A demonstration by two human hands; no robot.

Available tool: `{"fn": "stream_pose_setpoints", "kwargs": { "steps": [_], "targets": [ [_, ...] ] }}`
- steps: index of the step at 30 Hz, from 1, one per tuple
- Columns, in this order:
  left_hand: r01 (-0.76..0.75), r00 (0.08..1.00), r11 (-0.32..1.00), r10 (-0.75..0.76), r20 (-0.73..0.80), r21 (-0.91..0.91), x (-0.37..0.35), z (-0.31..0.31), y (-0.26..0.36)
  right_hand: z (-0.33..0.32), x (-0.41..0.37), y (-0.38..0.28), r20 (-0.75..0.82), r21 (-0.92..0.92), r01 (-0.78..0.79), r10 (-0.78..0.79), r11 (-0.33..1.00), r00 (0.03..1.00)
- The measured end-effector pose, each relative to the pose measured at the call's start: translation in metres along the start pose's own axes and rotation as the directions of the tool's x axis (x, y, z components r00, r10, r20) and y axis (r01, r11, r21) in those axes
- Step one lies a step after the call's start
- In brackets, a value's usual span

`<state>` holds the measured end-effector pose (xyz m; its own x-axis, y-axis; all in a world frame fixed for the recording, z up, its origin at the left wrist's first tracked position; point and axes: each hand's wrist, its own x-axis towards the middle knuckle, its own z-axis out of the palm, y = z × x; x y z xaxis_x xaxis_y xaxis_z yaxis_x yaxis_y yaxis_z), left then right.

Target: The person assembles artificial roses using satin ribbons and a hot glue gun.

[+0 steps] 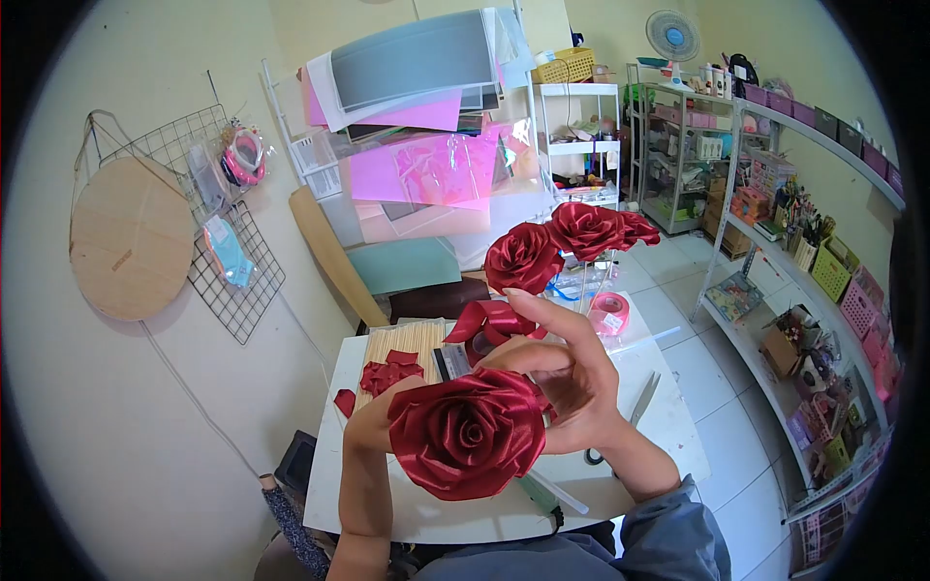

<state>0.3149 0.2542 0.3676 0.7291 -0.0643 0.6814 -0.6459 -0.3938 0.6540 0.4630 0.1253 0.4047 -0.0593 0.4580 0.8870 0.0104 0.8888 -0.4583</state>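
Observation:
A large dark-red satin ribbon rose is held up close to the camera, its spiral centre facing me. My left hand is behind its left side, with the fingers mostly hidden by the petals. At the rose's right edge is my right hand, the index finger raised and curved, the other fingertips partly hidden against the petals. Loose red petals lie on wooden sticks beyond it. A red ribbon roll sits behind my right fingers. Finished red roses stand further back.
On the white table are scissors, a pink tape roll and a green-handled tool with a cord, partly under the rose. Loaded shelves line the right. Wrapping sheets hang at the back wall.

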Motion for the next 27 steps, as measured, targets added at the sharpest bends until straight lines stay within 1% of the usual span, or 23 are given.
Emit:
{"fn": "stream_pose_setpoints", "kwargs": {
  "steps": [1,3,4,6,10,12,19,21,22,24,25,26,27],
  "targets": [
    [-0.007,1.0,1.0,0.006,0.028,0.017,0.001,-0.002,-0.003,0.0,0.0,0.001,0.0,0.0,0.0,0.0,1.0,1.0],
    [-0.022,0.996,0.999,0.017,0.085,0.05,0.002,-0.008,-0.01,0.0,0.0,0.003,0.025,0.017,0.054,-0.055,0.998,0.998],
    [-0.022,0.996,0.999,0.017,0.085,0.05,0.003,-0.008,-0.01,0.001,0.0,0.002,0.026,0.018,0.054,-0.054,0.998,0.998],
    [-0.001,0.998,1.0,0.001,0.07,-0.007,0.003,-0.009,-0.01,0.003,-0.001,0.002,0.006,0.059,0.017,-0.017,0.998,1.0],
    [0.039,0.998,0.992,-0.033,0.05,-0.122,0.006,-0.009,-0.01,0.003,0.0,0.002,-0.023,0.038,-0.016,0.016,0.999,1.0],
    [0.06,0.998,0.982,-0.053,0.042,-0.179,0.007,-0.009,-0.009,0.002,0.0,0.003,-0.013,-0.019,0.001,-0.001,1.0,1.0],
    [0.122,0.992,0.92,-0.125,0.017,-0.374,0.009,-0.007,-0.006,0.001,0.002,0.003,0.035,0.021,-0.014,0.013,1.0,0.999],
    [0.136,0.989,0.894,-0.144,0.013,-0.427,0.01,-0.006,-0.004,0.005,0.008,-0.001,-0.062,0.16,-0.071,0.082,0.985,0.995],
    [0.143,0.988,0.88,-0.154,0.012,-0.452,0.011,-0.005,-0.003,0.005,0.009,0.0,-0.062,0.16,-0.07,0.081,0.985,0.995],
    [0.156,0.985,0.851,-0.174,0.01,-0.502,0.012,-0.004,0.0,0.004,0.01,0.006,-0.084,0.139,-0.136,0.148,0.981,0.985],
    [0.162,0.983,0.835,-0.184,0.01,-0.526,0.013,-0.003,0.002,0.002,0.01,0.008,-0.084,0.139,-0.134,0.147,0.981,0.986],
    [0.101,0.976,0.923,-0.163,-0.141,-0.37,0.02,0.01,0.009,0.0,0.01,0.01,-0.115,0.152,-0.202,0.22,0.968,0.969],
    [0.101,0.977,0.923,-0.163,-0.14,-0.37,0.022,0.011,0.008,-0.001,0.009,0.01,-0.146,0.167,-0.268,0.293,0.949,0.945]
  ]
}}
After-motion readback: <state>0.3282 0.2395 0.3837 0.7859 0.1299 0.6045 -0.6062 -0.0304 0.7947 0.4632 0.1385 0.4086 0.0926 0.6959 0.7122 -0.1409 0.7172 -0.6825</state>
